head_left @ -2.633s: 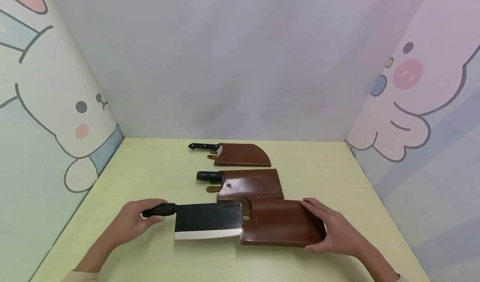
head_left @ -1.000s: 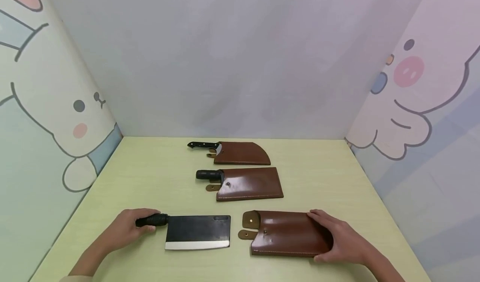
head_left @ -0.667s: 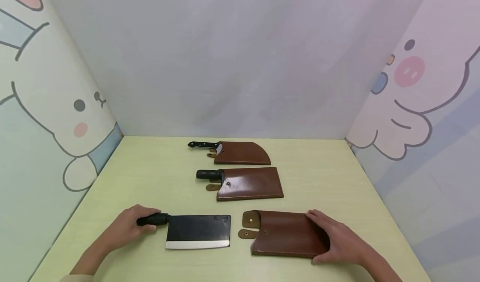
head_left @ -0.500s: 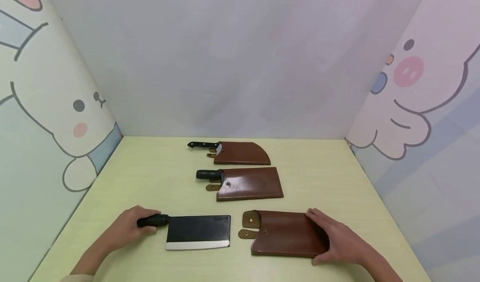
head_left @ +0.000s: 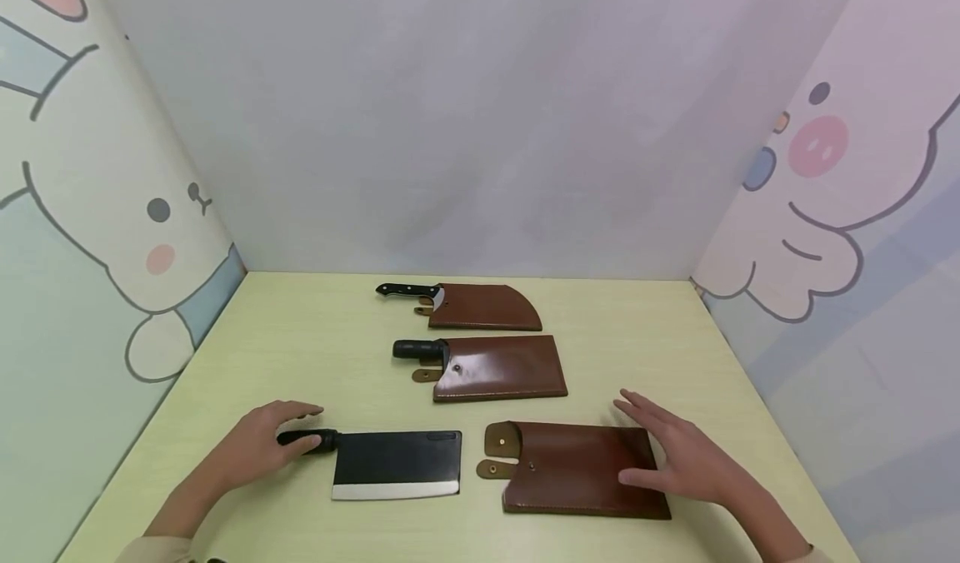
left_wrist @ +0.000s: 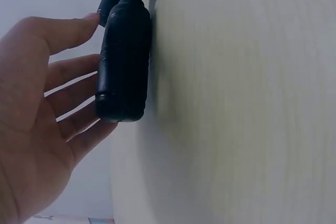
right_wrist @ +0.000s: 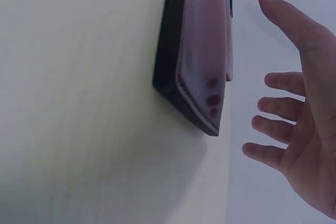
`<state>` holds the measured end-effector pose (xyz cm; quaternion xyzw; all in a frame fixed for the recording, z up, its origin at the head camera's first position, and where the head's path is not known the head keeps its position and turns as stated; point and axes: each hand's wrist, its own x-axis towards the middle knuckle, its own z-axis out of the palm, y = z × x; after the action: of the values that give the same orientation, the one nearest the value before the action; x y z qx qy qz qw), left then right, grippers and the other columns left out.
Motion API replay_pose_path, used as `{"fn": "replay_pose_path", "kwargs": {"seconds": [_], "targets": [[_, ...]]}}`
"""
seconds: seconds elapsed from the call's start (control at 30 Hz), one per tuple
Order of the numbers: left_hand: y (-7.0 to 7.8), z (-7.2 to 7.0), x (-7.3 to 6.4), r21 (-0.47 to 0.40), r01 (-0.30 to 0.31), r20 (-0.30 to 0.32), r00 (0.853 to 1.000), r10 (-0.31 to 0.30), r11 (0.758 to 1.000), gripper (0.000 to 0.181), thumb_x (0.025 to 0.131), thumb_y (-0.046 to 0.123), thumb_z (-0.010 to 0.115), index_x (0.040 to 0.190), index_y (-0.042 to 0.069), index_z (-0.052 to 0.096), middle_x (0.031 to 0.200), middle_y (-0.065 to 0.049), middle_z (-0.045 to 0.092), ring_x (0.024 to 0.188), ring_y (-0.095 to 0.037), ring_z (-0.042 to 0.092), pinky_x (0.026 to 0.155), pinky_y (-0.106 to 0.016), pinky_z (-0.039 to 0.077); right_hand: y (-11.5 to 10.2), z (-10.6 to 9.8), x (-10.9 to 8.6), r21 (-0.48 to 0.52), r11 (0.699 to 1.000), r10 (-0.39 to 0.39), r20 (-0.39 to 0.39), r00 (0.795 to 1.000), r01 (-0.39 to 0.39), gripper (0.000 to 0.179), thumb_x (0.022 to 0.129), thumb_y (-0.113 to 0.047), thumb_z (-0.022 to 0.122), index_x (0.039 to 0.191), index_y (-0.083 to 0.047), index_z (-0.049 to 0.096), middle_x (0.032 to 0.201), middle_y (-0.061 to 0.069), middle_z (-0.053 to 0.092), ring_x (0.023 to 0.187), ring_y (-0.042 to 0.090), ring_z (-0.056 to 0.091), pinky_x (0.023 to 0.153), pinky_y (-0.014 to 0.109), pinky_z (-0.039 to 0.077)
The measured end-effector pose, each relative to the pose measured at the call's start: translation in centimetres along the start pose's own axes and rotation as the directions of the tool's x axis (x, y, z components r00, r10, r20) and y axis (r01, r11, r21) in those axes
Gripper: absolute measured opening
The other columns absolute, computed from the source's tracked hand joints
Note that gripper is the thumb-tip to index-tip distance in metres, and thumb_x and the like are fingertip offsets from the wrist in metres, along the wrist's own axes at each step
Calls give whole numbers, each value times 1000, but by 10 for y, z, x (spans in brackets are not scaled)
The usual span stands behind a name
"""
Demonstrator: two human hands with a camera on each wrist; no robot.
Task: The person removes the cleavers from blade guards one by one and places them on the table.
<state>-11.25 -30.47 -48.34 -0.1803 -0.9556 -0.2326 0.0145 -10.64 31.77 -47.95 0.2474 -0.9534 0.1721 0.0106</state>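
Observation:
A cleaver (head_left: 397, 460) with a dark blade and bright edge lies flat on the table, its black handle (left_wrist: 125, 61) toward the left. My left hand (head_left: 258, 442) is spread around that handle, fingers loose and not gripping it. To the cleaver's right lies a brown leather sheath (head_left: 577, 467), its two snap straps pointing left. Above the sheath's right end hovers my right hand (head_left: 682, 455), fingers extended and thumb apart. In the right wrist view, a gap shows between this hand (right_wrist: 299, 103) and the sheath's corner (right_wrist: 199, 87).
Farther back on the pale table (head_left: 300, 330) lie two more knives in brown sheaths: a black-handled cleaver (head_left: 498, 369) and, behind it, a knife with a riveted handle (head_left: 483, 306). Walls with cartoon animals enclose the back and sides.
Cleaver and sheath, pulled apart earlier, came down onto the table side by side. Since half a second ago, both my hands have loosened and lifted, letting go of the handle and the sheath.

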Motion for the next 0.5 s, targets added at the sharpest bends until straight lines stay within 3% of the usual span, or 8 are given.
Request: {"fn": "replay_pose_path", "kwargs": {"seconds": [0.3, 0.5], "targets": [[12, 3, 28, -8, 65, -78, 995, -65, 998, 52, 95, 39, 73, 135, 6, 65, 131, -17, 67, 120, -42, 62, 95, -61, 49, -3, -6, 27, 16, 1000, -25, -71, 997, 26, 90, 81, -64, 78, 152, -17, 49, 159, 10, 43, 139, 38, 49, 96, 59, 51], [22, 11, 52, -27, 55, -87, 995, -57, 998, 60, 97, 37, 71, 142, 2, 56, 138, -22, 61, 121, -41, 62, 95, -60, 50, -7, -5, 48, 12, 1000, -13, -100, 995, 14, 91, 82, -67, 75, 153, -16, 49, 160, 12, 41, 141, 39, 46, 97, 61, 50]]}}
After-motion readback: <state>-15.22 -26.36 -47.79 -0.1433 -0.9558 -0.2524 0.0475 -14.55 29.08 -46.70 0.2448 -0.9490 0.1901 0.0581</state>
